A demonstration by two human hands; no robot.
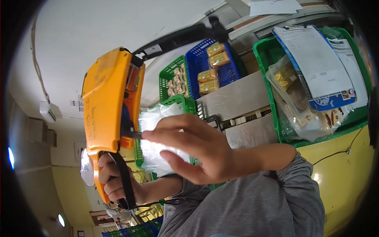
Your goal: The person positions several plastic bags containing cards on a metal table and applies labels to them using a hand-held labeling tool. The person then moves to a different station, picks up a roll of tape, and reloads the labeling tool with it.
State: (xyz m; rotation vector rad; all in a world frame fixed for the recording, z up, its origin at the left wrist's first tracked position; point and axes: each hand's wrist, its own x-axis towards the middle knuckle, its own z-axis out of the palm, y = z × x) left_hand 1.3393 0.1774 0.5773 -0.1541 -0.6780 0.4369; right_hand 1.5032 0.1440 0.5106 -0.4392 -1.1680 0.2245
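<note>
My left hand is closed around the lower handle of an orange handheld device that looks like a handheld printer. A black strap hangs by the knuckles. The device's side stands open, showing dark inner parts, and a long black arm sticks out from its top. My right hand reaches across from the right, its index fingertip at a small grey tab on the opening. Its thumb is apart from the fingers, and nothing shows between them. Its other fingers are partly hidden.
Beyond the hands are a bundle of clear plastic bags, a green crate of wrapped packs and a blue crate with yellow packs. At right, a green tray bears a clipboard with papers. A metal surface lies between.
</note>
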